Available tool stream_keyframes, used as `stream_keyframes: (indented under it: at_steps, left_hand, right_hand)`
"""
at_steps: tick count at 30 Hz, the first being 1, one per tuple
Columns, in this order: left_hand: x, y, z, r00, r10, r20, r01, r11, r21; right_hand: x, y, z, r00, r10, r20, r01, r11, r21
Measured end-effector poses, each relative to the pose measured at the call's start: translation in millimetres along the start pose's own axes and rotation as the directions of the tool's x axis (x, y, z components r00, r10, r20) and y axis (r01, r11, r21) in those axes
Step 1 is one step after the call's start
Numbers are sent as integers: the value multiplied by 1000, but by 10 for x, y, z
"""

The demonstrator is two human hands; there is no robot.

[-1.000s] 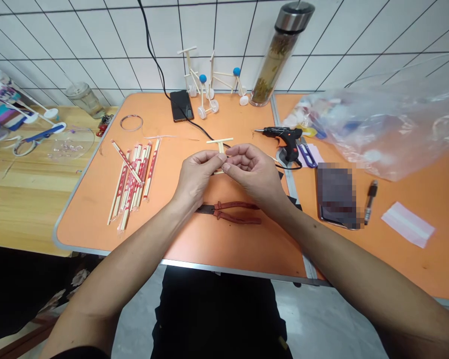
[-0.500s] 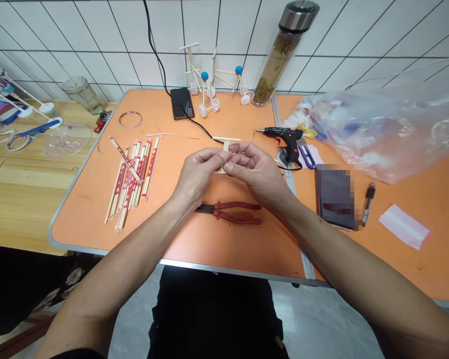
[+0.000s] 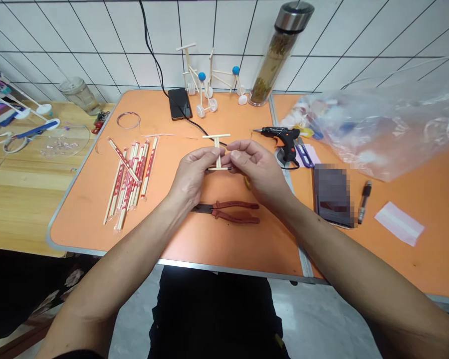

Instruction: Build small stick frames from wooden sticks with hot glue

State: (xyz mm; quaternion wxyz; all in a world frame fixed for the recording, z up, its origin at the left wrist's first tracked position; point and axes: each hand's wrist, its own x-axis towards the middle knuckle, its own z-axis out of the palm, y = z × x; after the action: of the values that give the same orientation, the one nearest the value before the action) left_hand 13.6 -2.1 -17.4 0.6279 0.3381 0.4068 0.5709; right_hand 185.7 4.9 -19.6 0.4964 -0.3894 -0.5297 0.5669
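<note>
An I-shaped frame of pale wooden sticks (image 3: 217, 144), with a crossbar at each end, is held up above the table. My left hand (image 3: 192, 174) pinches its upright from the left between thumb and fingers. From the right, the curled fingertips of my right hand (image 3: 257, 169) grip the same upright near its lower half. A pair of pliers with red handles (image 3: 235, 205) lies on the table just below both hands. Behind the frame stand small stick models with white wheels and blue balls (image 3: 207, 92).
Paper-banded chopsticks (image 3: 129, 179) lie at left on the orange table (image 3: 97, 227). A black phone (image 3: 180, 103) and a tall tea bottle (image 3: 280, 55) are at the back. To the right are a glue gun (image 3: 280, 137), a plastic bag (image 3: 389, 129), a blurred dark device (image 3: 333, 194) and a pen (image 3: 364, 202).
My fingers have parted a little around the frame, so its upright and lower crossbar show more fully. The view has shifted slightly; the things on the table stay in place.
</note>
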Motion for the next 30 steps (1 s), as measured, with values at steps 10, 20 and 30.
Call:
stream_keyframes:
  at_steps: [10, 20, 30]
  left_hand:
    - [47, 4, -37, 988, -93, -125, 92, 996, -15]
    - [85, -51, -75, 999, -50, 12, 51, 997, -51]
    - [57, -29, -50, 977, -126, 173, 139, 988, -64]
  right_hand:
    - [66, 64, -85, 998, 38, -47, -39, 999, -34]
    - [28, 67, -33, 977, 197, 79, -199, 980, 17]
    - [11, 18, -8, 936, 291, 196, -332, 915, 228]
